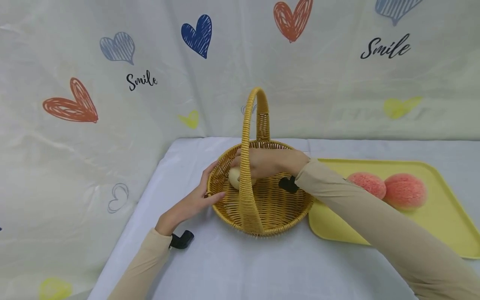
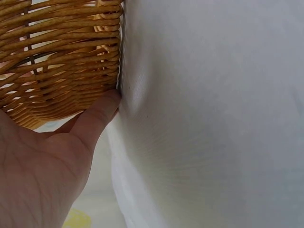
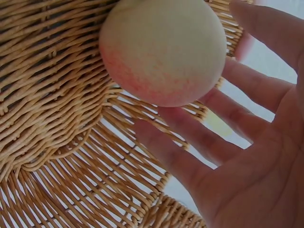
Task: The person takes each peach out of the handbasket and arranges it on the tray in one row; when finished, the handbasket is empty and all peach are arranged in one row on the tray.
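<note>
A round wicker basket (image 1: 279,208) with a tall arched handle stands on the white cloth. My left hand (image 1: 191,204) holds it at the left side, thumb over the rim and fingers along the outer wall. From the left wrist view, one fingertip of that hand reaches the wall's bottom edge by the cloth. A pale peach with a pink blush (image 3: 164,52) lies inside the basket, toward the left. My right hand (image 1: 262,162) reaches in behind the handle over this peach. Its fingers are spread and fairly straight beside the fruit in the right wrist view.
To the right of the basket lies a yellow tray (image 1: 442,227) carrying a pinkish-red peach (image 1: 367,184) and another pinkish-red peach (image 1: 406,191) side by side. My right forearm crosses over the tray's near left part. A cloth backdrop (image 1: 232,62) with hearts hangs behind.
</note>
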Action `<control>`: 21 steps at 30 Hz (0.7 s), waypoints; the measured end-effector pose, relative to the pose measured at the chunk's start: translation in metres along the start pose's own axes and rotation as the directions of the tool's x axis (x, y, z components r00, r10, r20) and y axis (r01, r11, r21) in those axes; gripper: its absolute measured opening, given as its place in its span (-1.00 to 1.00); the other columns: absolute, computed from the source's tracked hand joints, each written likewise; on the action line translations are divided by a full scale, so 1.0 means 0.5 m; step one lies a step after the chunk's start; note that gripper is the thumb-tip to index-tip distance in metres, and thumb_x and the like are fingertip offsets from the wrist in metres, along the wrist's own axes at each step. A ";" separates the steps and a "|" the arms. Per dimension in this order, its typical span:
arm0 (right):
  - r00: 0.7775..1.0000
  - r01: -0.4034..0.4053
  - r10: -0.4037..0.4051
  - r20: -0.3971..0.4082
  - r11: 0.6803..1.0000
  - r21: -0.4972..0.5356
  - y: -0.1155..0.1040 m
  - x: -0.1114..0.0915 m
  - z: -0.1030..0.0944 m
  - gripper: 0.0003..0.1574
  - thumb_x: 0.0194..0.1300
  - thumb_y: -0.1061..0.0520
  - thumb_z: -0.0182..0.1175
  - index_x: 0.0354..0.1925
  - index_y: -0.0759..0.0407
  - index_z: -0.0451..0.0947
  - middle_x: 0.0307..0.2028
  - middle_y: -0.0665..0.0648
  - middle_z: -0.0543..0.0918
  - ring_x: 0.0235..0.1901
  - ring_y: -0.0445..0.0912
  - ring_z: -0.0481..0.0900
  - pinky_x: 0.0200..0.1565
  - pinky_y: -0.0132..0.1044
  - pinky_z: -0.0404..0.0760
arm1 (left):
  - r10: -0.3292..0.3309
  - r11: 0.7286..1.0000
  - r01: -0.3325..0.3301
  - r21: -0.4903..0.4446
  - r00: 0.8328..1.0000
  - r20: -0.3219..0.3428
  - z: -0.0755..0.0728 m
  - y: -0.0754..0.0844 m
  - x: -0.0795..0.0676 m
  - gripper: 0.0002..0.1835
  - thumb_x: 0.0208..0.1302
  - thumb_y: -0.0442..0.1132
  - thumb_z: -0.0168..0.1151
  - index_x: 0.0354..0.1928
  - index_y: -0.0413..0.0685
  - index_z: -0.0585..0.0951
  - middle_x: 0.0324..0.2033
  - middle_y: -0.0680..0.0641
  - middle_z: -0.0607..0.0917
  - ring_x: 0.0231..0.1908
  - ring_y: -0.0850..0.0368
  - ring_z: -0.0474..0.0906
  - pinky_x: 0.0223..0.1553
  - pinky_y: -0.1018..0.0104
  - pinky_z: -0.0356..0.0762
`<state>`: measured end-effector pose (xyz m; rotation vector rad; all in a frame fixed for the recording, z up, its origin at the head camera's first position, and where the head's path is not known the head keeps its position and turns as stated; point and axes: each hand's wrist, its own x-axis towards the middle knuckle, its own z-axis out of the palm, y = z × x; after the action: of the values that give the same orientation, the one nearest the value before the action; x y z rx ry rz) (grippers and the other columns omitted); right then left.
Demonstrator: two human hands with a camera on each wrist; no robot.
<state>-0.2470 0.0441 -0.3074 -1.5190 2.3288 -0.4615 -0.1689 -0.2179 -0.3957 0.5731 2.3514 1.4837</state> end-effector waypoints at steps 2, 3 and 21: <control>0.999 0.044 -0.044 -0.012 0.999 -0.018 -0.001 -0.002 0.000 -0.51 0.51 0.06 0.27 0.28 0.26 0.60 0.19 0.17 0.65 0.24 0.07 0.51 0.33 -0.03 0.43 | -0.004 1.000 0.004 0.004 1.000 -0.002 0.000 0.003 -0.003 -0.02 0.53 -0.06 0.21 0.65 0.47 -0.27 0.65 0.02 -0.22 0.61 -0.04 -0.13 0.51 -0.12 -0.02; 0.999 0.052 -0.053 -0.014 0.999 -0.015 -0.002 -0.002 -0.001 -0.53 0.51 0.06 0.27 0.26 0.25 0.61 0.18 0.16 0.66 0.24 0.06 0.51 0.33 -0.04 0.43 | -0.005 1.000 0.005 0.006 1.000 -0.003 0.000 0.003 -0.004 -0.02 0.53 -0.05 0.21 0.65 0.47 -0.28 0.66 0.02 -0.22 0.61 -0.04 -0.13 0.51 -0.12 -0.02; 0.992 0.012 -0.018 0.122 0.999 0.048 -0.024 -0.009 0.018 -0.45 0.39 0.10 0.43 0.29 0.07 0.56 0.14 0.05 0.62 0.08 -0.07 0.54 0.13 -0.17 0.56 | 0.017 1.000 -0.017 0.001 1.000 0.007 0.005 0.003 -0.002 -0.02 0.54 -0.10 0.20 0.65 0.43 -0.29 0.65 -0.01 -0.20 0.60 -0.06 -0.05 0.51 -0.13 -0.01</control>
<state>-0.2316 0.0427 -0.3097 -1.5004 2.1995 -0.4118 -0.1668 -0.2159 -0.3954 0.5991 2.3480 1.4851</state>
